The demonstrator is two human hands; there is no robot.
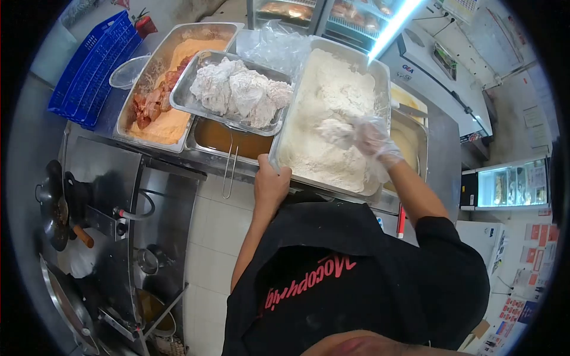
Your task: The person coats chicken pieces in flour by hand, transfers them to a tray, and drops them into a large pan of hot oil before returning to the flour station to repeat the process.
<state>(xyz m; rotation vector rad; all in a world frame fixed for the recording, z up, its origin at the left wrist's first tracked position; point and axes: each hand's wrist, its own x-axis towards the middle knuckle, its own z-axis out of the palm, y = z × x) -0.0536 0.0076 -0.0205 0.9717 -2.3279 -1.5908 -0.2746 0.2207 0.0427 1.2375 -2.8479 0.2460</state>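
Note:
My right hand (374, 140), in a clear plastic glove, is over a large metal tray of white flour (332, 77). Its fingers close on a lumpy floured chicken piece (335, 132), partly blurred against the flour. With no glove, my left hand (272, 180) grips the near left corner of that tray. Left of the flour, a smaller metal tray (180, 102) holds several flour-coated chicken pieces (237, 89). It rests across a pan of brown liquid (237, 141), from which a wire handle (230, 172) hangs over the counter edge.
A pan of orange powder (161, 133) with reddish meat stands at the left, beside a strainer (127, 72) and blue crate (95, 68). Pale mixture fills a pan (408, 136) at the right. A wok (52, 204) sits on the lower-left stove.

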